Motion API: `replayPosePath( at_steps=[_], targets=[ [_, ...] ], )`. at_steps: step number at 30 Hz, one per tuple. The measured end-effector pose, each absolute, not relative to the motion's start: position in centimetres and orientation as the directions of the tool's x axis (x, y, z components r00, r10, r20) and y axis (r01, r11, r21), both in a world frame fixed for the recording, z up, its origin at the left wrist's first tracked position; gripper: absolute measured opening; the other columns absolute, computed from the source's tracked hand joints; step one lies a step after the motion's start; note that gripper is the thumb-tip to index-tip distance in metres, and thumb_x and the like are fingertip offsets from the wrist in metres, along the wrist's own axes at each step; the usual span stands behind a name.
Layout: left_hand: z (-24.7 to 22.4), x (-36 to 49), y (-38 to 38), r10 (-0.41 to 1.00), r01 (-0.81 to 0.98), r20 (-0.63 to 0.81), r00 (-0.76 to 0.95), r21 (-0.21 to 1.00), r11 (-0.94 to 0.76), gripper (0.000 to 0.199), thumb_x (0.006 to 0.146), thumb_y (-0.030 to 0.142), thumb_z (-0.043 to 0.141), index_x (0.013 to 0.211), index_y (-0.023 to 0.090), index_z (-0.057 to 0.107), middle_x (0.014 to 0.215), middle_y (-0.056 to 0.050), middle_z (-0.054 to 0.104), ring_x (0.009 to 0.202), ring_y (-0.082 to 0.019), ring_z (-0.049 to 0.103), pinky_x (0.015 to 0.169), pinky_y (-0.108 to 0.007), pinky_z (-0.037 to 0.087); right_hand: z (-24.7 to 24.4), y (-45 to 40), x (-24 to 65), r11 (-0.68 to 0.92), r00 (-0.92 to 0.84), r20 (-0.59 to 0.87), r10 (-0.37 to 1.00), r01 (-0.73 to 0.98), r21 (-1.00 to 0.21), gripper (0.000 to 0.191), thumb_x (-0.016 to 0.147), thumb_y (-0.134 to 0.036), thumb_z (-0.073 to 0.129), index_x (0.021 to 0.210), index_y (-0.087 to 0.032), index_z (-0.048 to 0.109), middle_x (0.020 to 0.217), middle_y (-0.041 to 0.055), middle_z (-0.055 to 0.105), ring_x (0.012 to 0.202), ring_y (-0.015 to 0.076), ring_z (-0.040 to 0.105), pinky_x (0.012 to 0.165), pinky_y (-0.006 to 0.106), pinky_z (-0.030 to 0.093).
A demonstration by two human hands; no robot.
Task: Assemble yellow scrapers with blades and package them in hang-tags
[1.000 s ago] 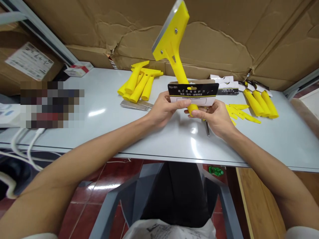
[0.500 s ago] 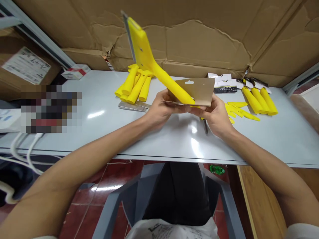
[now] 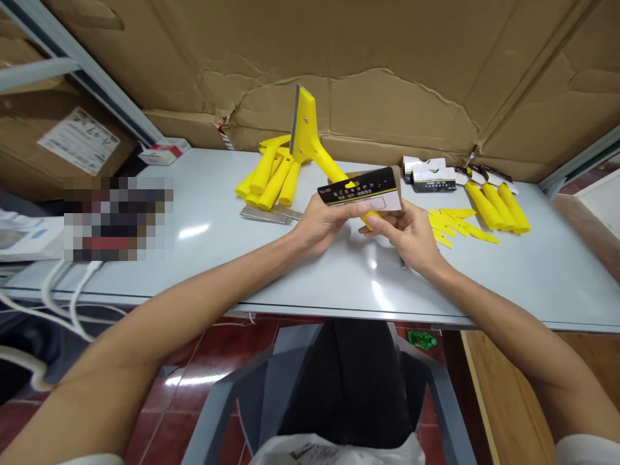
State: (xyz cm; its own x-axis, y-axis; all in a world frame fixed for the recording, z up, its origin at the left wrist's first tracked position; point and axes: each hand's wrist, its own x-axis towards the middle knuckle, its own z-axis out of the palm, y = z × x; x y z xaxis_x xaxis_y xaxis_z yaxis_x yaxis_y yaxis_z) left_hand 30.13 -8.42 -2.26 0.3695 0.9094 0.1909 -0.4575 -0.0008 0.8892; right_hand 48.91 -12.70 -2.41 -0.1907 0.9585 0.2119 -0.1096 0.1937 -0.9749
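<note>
A yellow scraper (image 3: 305, 126) with a metal blade points up and leftward over the table. Its handle passes behind a black-and-white printed card (image 3: 382, 177), and yellow shows through the card's hang hole. A brown back panel of the card peeks out at the right edge. My left hand (image 3: 320, 223) is closed on the card's lower left side, thumb across its front. My right hand (image 3: 414, 236) pinches the handle's end below the card, its fingers partly hidden. Behind the scraper lie several yellow handles (image 3: 264, 174) in a pile, with metal blades (image 3: 266, 214) in front.
Flat yellow pieces (image 3: 450, 223) lie right of my hands, near carded scrapers (image 3: 498, 206) and folded cards (image 3: 431, 177). A small red-and-white box (image 3: 165, 152) sits at the back left. Cardboard (image 3: 411, 39) lines the rear. White cables (image 3: 77, 290) hang over the left front edge.
The card has turned from its plain brown side to its printed face. The scraper's head has swung lower and rightward, and stands more upright. Both hands keep hold.
</note>
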Motion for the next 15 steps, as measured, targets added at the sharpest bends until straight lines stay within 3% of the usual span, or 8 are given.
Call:
replayPosePath(
  at_steps=[5,11,15],
  targets=[
    [-1.9,29.9,-8.0,0.878,-0.476,0.255,0.405,0.879,-0.036,0.038,0.072,0.037,0.105,0.097,0.023,0.081,0.108,-0.003,0.083,0.106,-0.021,0.076,0.100,-0.038,0.059,-2.7,-12.4,48.9,0.147,-0.237,0.198,0.951,-0.217,-0.965,0.056,0.079,-0.056,0.097,0.121,-0.027,0.074,0.119,0.0037,0.083,0.090,0.0214,0.083,0.092,0.044,0.074],
    [-1.7,29.4,-7.5,0.914,-0.493,0.257,0.315,0.867,-0.073,0.042,0.069,0.043,0.106,0.091,0.023,0.076,0.097,0.000,0.080,0.097,-0.019,0.074,0.096,-0.034,0.058,-2.4,-12.7,49.1,0.021,-0.306,0.121,0.944,-0.310,-0.950,0.049,0.092,-0.059,0.085,0.124,-0.025,0.070,0.095,0.0039,0.084,0.084,0.0221,0.084,0.083,0.039,0.073],
    [-1.5,29.1,-7.3,0.866,-0.450,0.287,0.411,0.889,-0.081,0.040,0.074,0.049,0.103,0.095,0.024,0.079,0.104,-0.004,0.082,0.103,-0.023,0.076,0.097,-0.037,0.060,-2.7,-12.6,49.2,0.037,-0.339,0.151,0.929,-0.320,-0.947,0.049,0.085,-0.052,0.094,0.123,-0.028,0.074,0.110,0.0032,0.084,0.094,0.0234,0.084,0.094,0.044,0.073]
  ],
)
